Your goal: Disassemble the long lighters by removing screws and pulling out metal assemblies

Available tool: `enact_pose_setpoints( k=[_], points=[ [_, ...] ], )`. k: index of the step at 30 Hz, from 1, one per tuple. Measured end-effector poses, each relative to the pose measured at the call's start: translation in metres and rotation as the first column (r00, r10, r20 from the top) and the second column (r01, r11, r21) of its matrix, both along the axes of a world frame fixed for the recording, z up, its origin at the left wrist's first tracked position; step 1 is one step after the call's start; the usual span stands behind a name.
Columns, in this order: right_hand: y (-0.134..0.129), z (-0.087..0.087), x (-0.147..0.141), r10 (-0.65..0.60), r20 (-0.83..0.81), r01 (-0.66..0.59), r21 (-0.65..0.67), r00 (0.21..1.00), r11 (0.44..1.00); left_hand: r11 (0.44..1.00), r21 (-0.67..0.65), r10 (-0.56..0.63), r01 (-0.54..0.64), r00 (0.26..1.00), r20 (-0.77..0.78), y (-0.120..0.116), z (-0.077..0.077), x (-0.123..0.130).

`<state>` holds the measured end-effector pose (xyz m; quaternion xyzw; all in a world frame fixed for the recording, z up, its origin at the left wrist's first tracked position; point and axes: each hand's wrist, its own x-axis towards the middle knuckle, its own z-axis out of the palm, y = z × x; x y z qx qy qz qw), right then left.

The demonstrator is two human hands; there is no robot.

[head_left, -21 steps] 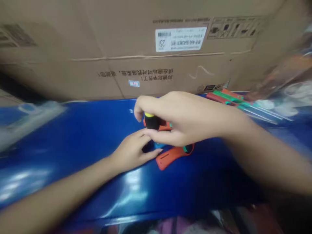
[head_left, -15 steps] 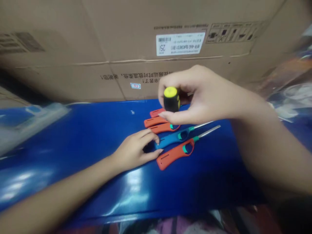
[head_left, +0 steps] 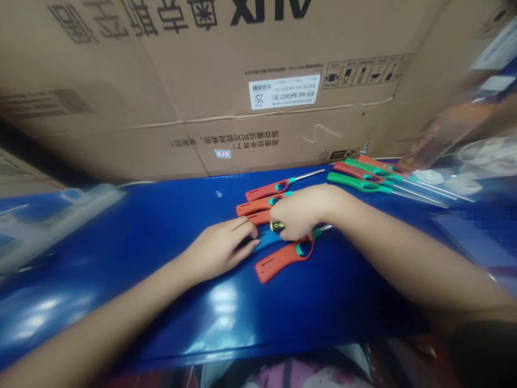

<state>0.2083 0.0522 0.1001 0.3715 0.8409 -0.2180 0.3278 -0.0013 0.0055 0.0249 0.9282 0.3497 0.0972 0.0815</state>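
Red and orange long-necked lighters point(head_left: 280, 261) lie in a column on the blue table point(head_left: 161, 215), with a blue lighter point(head_left: 267, 239) among them. My left hand point(head_left: 226, 245) pinches the handle end of the blue lighter between thumb and fingers. Wrapped round a black and yellow handled tool point(head_left: 277, 226), my right hand point(head_left: 299, 213) is low over the blue lighter's trigger part and hides it. The tool's far end cannot be seen.
Green and red lighters point(head_left: 355, 182) lie in a group at the back right, by blurred plastic bags point(head_left: 480, 156). A large cardboard box point(head_left: 161, 70) stands along the back. Clear plastic packaging point(head_left: 81, 215) is at the left.
My right hand has come down and turned over with the tool, from above the lighters to the blue one. The lighters at the back right now show. My left hand has hardly moved.
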Motion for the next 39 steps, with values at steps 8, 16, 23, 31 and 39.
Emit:
enact_pose_setpoints(
  k=[8,16,23,31,39],
  points=[
    [0.0,-0.005,-0.002,-0.047,-0.018,0.048,0.061,0.999,0.997,0.962,0.261,-0.019,0.086,0.968,-0.25,-0.001,0.002,0.009],
    [0.002,-0.006,-0.003,-0.067,-0.006,0.067,0.018,0.998,0.998,0.935,0.349,0.008,0.061,0.981,-0.194,0.001,-0.008,0.009],
    [0.0,-0.008,-0.003,-0.071,0.002,0.071,0.063,0.997,0.995,0.93,0.366,0.038,0.02,0.988,-0.15,-0.001,-0.009,0.014],
    [-0.002,-0.005,-0.005,-0.072,0.003,0.072,0.055,0.997,0.996,0.982,0.189,0.022,0.015,0.981,-0.195,-0.007,0.004,0.013],
    [0.0,-0.01,-0.004,-0.076,-0.022,0.077,0.067,0.997,0.995,0.995,0.063,0.081,-0.072,0.986,-0.148,-0.007,-0.002,0.013]
  ],
)
